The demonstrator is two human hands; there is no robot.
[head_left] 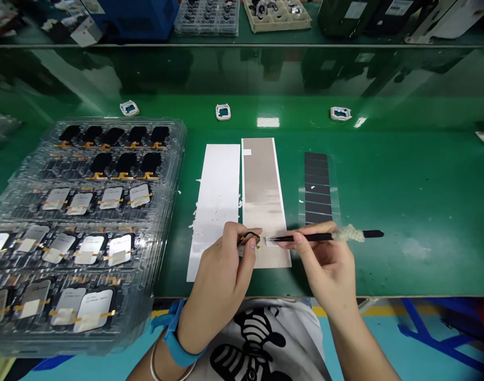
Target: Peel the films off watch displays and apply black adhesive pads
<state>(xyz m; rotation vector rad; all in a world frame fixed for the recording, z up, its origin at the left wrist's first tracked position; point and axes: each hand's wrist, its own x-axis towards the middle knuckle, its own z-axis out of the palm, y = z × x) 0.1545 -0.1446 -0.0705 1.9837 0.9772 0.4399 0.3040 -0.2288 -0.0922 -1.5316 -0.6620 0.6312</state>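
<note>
Near the front edge of the green bench, the left hand pinches a small black part between thumb and forefinger. The right hand grips black tweezers, whose tip meets the part. Two paper strips and one dark strip lie behind. The stacked trays are cut off at left.

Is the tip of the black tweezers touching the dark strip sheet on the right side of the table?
No, the black tweezers in the right hand point left toward the small part pinched by the left hand, away from the dark strip sheet.
</note>
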